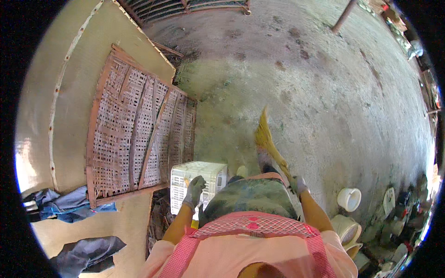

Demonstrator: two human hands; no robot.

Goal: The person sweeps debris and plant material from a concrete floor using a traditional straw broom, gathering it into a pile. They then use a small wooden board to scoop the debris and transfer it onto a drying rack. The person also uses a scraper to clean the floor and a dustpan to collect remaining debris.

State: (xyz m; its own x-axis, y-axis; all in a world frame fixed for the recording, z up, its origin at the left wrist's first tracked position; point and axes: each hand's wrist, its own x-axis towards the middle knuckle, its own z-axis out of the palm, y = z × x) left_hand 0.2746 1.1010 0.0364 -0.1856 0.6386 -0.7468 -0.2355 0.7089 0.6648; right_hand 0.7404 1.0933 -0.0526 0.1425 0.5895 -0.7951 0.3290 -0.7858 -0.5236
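Observation:
My right hand (298, 186), in a greyish work glove, grips the handle end of a yellow straw broom (266, 135). The broom slants forward, its bristles spread over the concrete floor beyond my foot. My left hand (196, 189), also gloved, is curled with its fingers bent in front of a white slatted plastic crate (200, 170); whether it touches the crate or holds something small cannot be made out.
At the left, a woven bamboo panel in a wooden frame (139, 121) leans against a wall sheet. Folded jeans (69, 205) and dark cloth (92, 253) lie near it. A white bucket (349, 199) and other containers stand at the right. A metal post (344, 16) rises ahead.

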